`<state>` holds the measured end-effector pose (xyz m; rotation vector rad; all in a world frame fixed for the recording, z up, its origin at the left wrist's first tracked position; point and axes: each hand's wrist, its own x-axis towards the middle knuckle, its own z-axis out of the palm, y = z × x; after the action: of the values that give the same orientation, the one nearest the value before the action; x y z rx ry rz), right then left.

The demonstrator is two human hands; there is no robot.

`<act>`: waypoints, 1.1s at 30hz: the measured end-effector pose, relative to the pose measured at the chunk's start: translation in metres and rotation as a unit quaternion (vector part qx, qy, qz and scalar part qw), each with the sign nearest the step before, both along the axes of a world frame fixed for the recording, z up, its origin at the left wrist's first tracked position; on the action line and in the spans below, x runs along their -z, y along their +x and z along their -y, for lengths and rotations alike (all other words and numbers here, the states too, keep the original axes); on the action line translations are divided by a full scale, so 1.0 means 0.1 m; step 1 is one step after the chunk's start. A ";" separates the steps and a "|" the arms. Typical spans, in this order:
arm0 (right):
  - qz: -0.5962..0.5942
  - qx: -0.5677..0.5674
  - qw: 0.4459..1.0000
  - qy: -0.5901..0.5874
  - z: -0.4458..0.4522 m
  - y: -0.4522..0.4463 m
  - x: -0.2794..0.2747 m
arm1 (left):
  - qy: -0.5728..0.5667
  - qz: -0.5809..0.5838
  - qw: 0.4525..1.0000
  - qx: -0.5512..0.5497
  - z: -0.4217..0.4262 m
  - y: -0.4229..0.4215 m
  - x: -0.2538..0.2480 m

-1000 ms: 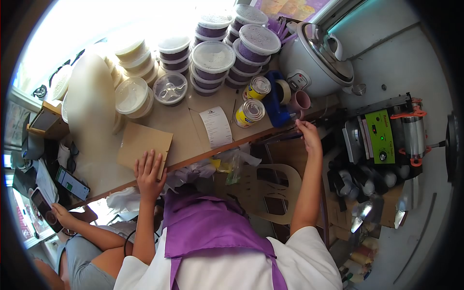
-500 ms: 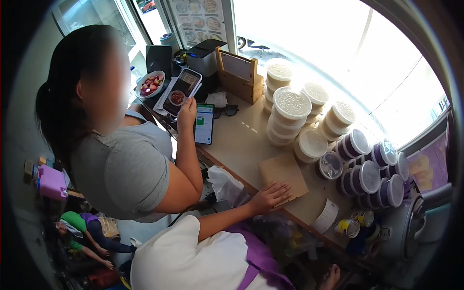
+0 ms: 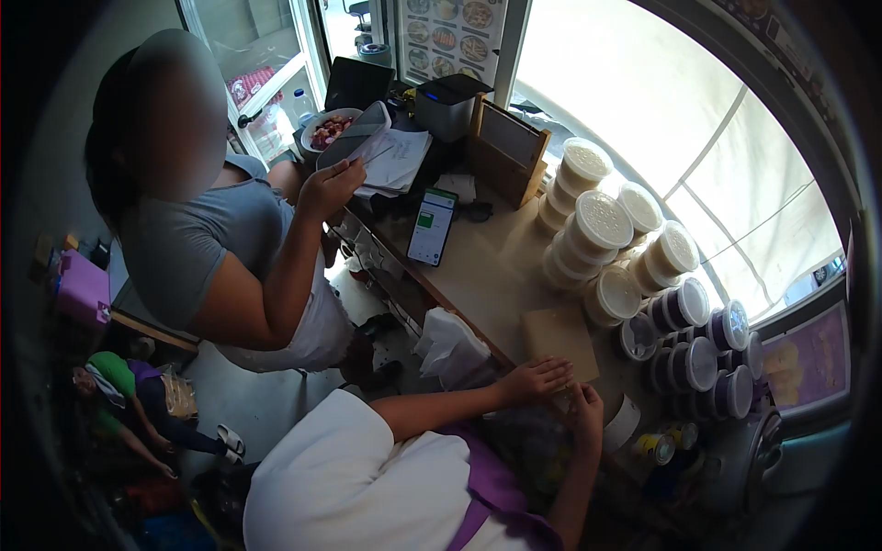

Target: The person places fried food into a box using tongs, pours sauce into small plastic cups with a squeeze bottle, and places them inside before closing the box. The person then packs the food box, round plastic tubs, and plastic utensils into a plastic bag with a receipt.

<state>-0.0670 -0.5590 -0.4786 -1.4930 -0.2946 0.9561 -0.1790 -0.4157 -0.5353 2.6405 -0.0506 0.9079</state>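
Observation:
My left hand (image 3: 540, 377) lies flat, fingers stretched out together, at the near edge of a flat brown piece of paper or card (image 3: 557, 337) on the counter. My right hand (image 3: 584, 410) is raised beside it, its bent fingers and thumb drawn together close to my left fingertips. Whatever may be between them is too small to make out. Just right of my right hand is a curved white label or strip (image 3: 622, 421). Stacked tubs with pale contents (image 3: 604, 220) stand beyond the brown piece, and tubs with purple contents (image 3: 695, 365) are to its right.
A phone (image 3: 432, 226) lies on the counter (image 3: 487, 266). Another person (image 3: 248, 230) stands at left, holding a tablet-like device (image 3: 358, 134) near a bowl (image 3: 323, 130). Cans (image 3: 654, 448) sit at the front right; white plastic (image 3: 450, 349) hangs by the edge. Someone else (image 3: 124, 386) bends in the background.
My right hand has come up from below the counter to beside my left hand. The view has shifted. The other person has tilted the device and stands more upright.

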 end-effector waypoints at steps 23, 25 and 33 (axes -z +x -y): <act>0.063 -0.021 0.996 -0.056 0.09 0.25 0.24 | -0.008 -0.018 0.999 -0.025 0.09 0.04 -0.13; 0.067 -0.012 0.995 -0.071 0.08 0.22 0.19 | 0.024 -0.018 0.999 -0.029 0.08 0.06 -0.11; 0.200 0.054 0.975 -0.074 0.03 0.21 0.56 | 0.012 -0.019 0.999 -0.028 0.15 0.08 -0.20</act>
<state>-0.0462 -0.5619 -0.5345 -1.8189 -0.4337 0.5934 -0.1707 -0.4306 -0.5151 2.6919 0.0216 0.8801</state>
